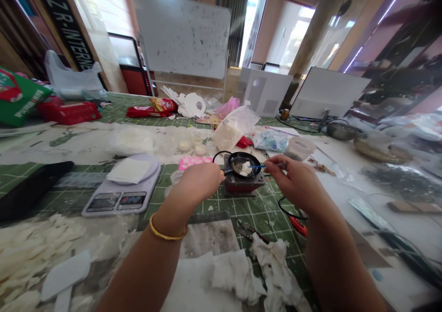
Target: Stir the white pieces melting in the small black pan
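Observation:
A small black pan sits on a dark red heater block on the green cutting mat. White lumps lie inside the pan. My left hand is closed around the pan's handle at its left side. My right hand pinches a thin blue stirring stick whose tip reaches into the white lumps. A gold bangle circles my left wrist.
A white digital scale with paper on it stands to the left. Crumpled tissues lie near the front edge, with red-handled pliers beside them. Plastic bags, small cups and a whiteboard fill the back. White flakes cover the left front.

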`<state>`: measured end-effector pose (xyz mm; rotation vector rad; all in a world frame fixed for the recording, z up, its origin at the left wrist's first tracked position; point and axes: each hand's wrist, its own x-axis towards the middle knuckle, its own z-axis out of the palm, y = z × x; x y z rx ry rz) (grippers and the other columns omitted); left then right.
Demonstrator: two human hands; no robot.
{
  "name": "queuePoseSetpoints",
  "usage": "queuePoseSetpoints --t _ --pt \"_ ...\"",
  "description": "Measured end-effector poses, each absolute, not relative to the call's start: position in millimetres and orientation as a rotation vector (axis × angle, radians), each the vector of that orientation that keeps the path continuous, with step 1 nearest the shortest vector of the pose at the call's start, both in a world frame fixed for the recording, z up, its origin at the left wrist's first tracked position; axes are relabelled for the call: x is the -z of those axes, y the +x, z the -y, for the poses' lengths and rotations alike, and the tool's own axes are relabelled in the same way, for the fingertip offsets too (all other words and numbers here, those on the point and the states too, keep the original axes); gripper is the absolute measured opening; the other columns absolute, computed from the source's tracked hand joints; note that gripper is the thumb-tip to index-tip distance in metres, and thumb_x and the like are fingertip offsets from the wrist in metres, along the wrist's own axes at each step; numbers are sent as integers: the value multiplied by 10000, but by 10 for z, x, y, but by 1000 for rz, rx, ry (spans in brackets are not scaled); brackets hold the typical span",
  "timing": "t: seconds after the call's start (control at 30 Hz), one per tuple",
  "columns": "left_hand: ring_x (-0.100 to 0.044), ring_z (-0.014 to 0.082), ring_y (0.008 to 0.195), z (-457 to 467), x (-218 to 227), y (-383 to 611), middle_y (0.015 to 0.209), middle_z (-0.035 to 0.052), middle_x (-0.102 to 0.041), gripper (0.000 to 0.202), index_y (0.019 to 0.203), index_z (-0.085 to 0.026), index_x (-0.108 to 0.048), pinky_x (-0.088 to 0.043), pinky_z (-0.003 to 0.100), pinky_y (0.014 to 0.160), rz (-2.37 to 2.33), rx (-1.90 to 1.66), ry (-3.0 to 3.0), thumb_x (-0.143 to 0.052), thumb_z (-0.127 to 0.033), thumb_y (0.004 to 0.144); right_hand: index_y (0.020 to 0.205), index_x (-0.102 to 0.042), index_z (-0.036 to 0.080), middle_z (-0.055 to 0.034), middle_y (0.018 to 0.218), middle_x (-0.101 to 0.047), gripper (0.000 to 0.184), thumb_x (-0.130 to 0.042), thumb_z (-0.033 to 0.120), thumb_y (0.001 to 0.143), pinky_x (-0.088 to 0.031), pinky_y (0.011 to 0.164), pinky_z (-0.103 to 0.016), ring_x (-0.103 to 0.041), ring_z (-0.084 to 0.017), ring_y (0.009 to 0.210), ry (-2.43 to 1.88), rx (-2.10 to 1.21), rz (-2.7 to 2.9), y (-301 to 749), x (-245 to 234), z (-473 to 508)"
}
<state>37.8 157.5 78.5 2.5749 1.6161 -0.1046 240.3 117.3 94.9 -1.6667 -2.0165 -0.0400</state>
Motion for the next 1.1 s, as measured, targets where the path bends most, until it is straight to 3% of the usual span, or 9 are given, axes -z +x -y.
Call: queuePoseSetpoints --t 0.63,1.1 --pt "-590 184 714 -1580 -780 385 796 76 -652 358 776 -181 -624 -414 260 604 -1633 108 2564 -320 -359 835 826 -593 212 -2 637 -621 251 -389 359 829 -331 566 -232 -546 -135 613 -1711 89 2066 2345 -952 -1143" --pt "-588 185 703 -1579 -773 384 791 74 -650 367 763 -181 -624 -409 257 593 -1643 83 2563 -320 -373 832 889 -593 219 -15 749 -648 249 -378 334 840 -366 642 -248 -576 -156 719 -1663 49 2144 2312 -899 -1193"
